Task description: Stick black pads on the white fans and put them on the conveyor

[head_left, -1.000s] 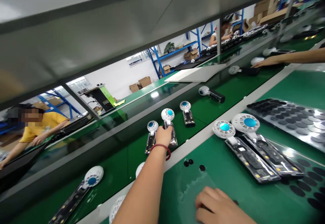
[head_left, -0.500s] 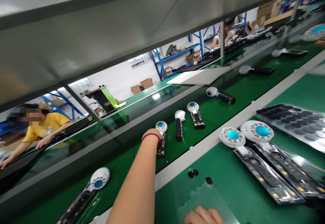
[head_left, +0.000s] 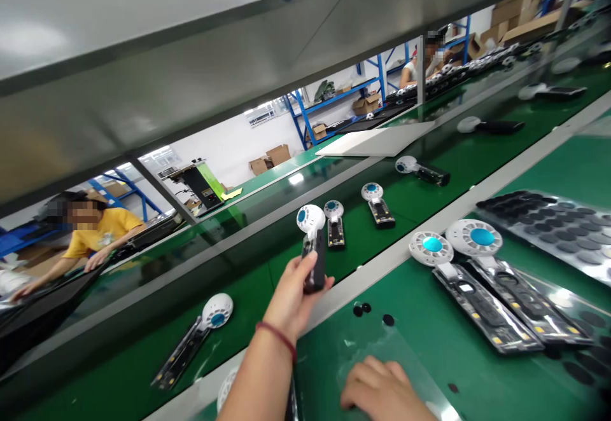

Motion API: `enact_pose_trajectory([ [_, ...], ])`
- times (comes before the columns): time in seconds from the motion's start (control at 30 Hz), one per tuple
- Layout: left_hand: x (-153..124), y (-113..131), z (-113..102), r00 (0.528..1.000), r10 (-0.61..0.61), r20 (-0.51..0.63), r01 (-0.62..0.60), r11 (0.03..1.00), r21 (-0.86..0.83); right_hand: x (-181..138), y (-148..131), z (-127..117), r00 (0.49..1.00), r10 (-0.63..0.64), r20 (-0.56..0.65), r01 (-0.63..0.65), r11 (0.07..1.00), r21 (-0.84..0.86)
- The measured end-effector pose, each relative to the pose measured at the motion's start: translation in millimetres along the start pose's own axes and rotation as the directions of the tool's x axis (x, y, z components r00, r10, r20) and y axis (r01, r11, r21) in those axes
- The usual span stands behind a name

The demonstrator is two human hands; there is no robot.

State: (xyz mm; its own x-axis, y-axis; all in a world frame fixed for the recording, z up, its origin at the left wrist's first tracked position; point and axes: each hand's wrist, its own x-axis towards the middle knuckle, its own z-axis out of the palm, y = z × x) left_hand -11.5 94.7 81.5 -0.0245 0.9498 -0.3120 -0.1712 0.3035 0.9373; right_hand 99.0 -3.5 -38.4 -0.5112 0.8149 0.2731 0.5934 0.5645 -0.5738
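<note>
At the centre of the frame, left hand [head_left: 303, 294]: closed around a device, its thumb across the handle and its other fingers behind; a dark red band [head_left: 277, 335] circles the wrist.
Held device: white round head with a blue centre, black oblong handle [head_left: 319, 246]; it points head upward and seems raised above the shiny green belt [head_left: 252, 287].
Nearest neighbour: just right of the held device, a smaller-looking white-headed device with a clear-fronted dark handle [head_left: 335, 227] lies on the belt.
Right hand [head_left: 377, 386]: lower centre, fingers curled on a clear plastic film [head_left: 382, 341]; whether it pinches anything cannot be told.
Green worktop: beyond the film lie small black discs [head_left: 388, 320]; to the right, two similar devices [head_left: 487, 310] side by side; at the right edge, a clear sheet of black round pads [head_left: 544, 224].
Far left: a person in a yellow shirt [head_left: 107, 227] works across the belt.
Handle risk: held near its lower end, the device could tip or slip, the head being unsupported.
Neighbour risk: swinging the held device right might knock the one beside it.
Film risk: pressure from the right hand could drag the film and scatter the discs.
</note>
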Motion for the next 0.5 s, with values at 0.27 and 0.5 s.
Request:
enact_pose_trajectory([
  [0.27, -92, -62, -28, 0.972, -0.155, -0.179, 0.106, 0.961, -0.254, -5, 5, -15, 0.989, -0.047, 0.144, 0.036, 0.997, 0.075],
  [0.5, -85, -114, -32, 0.978, -0.053, -0.204, 0.034, 0.995, -0.092, -10, 2, -16, 0.981, 0.015, 0.192, -0.037, 0.993, 0.113],
])
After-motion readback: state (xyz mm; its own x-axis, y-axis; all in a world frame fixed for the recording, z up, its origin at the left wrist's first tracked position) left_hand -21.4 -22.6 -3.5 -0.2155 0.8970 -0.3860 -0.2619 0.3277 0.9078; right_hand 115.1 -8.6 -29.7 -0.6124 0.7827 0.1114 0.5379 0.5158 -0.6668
